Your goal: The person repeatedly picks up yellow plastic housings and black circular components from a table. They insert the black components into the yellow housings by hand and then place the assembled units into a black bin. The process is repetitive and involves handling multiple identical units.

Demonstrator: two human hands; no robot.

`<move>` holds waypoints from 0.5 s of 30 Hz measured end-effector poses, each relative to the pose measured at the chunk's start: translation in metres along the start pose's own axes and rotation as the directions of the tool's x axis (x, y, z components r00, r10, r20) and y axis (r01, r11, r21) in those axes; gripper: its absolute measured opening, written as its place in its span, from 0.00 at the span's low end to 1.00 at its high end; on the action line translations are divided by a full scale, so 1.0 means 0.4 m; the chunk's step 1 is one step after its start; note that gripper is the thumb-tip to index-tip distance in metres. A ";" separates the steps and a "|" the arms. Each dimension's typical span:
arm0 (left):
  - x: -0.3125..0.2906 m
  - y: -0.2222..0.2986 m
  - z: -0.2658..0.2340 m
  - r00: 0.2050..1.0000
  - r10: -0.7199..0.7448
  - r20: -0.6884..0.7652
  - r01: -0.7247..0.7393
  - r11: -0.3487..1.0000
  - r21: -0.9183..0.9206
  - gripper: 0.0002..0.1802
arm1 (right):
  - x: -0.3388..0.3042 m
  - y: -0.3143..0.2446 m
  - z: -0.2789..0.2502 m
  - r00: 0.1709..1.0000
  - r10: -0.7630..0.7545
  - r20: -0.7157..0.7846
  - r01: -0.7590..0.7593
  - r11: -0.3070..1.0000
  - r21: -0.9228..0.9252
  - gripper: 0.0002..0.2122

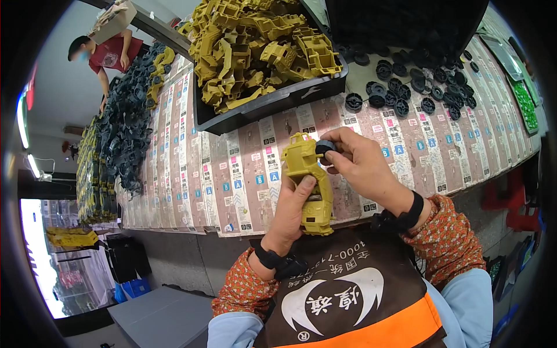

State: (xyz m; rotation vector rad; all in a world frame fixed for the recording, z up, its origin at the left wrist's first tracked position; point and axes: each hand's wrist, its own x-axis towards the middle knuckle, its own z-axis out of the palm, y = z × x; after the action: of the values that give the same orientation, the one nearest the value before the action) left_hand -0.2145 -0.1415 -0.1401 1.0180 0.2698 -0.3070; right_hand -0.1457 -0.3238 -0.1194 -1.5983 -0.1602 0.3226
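Note:
My left hand (288, 210) is wrapped round a yellow plastic toy car body (301, 159), its thumb lying across the middle. The body is held upright just over the near edge of the table. My right hand (361, 164) pinches a small black toy wheel (324, 147) between thumb and fingers. That wheel sits against the upper right side of the car body; whether it is seated there I cannot tell. Past my right hand, loose black wheels (400, 91) lie scattered on the table.
A black crate (272, 104) heaped with yellow car bodies (255, 46) stands beyond my hands. Dark parts (125, 116) are piled along the left, where a person in a red shirt (113, 53) works. A tray of green pieces (524, 104) lies far right. Printed sheets cover the table (243, 191).

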 end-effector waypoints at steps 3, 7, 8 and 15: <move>-0.001 -0.004 0.007 0.999 0.041 -0.005 -0.040 0.994 0.098 0.35 | -0.012 0.024 0.019 0.995 -0.078 -0.067 0.082 0.995 0.051 0.13; -0.002 -0.012 0.018 0.991 0.134 0.014 -0.134 0.976 0.171 0.37 | -0.027 0.042 0.024 0.992 -0.094 -0.084 0.098 0.994 0.043 0.14; -0.002 -0.015 0.021 0.989 0.148 0.012 -0.148 0.971 0.186 0.37 | -0.033 0.043 0.026 0.991 -0.101 -0.091 0.106 0.993 0.049 0.15; 0.019 -0.073 -0.009 0.950 0.303 0.068 -0.302 0.850 0.431 0.40 | -0.083 0.023 0.031 0.959 -0.278 -0.058 0.229 0.879 -0.419 0.18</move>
State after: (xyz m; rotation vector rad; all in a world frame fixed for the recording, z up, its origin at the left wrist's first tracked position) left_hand -0.2187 -0.1536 -0.1679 1.4876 0.0341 -0.0749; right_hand -0.1819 -0.3225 -0.1251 -1.9792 -0.3636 -0.0165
